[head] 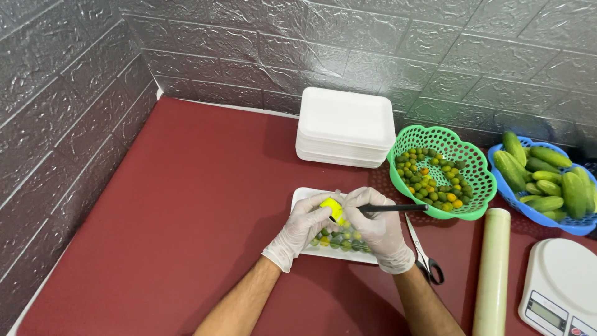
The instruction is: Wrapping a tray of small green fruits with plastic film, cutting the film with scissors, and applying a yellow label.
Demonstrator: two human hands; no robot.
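Both gloved hands work over a white foam tray of small citrus fruits near the counter's front middle.

Bare forearms rise from the front edge of the counter (186, 205); the left hand (301, 229) is closed on a small yellow label (334, 210), pinched between thumb and fingertips, and the right hand (379, 227) is closed around a black pen (392, 208) held level, tip toward the label. Below them the foam tray (301, 198) holds green and yellow fruits (339, 239). Judged light, thin and limp, the label is best held by its edges; the tray is probably light and brittle, so support it from beneath. Scissors (423, 252) lie just right of the tray; a green basket (476, 186) stands beyond them.
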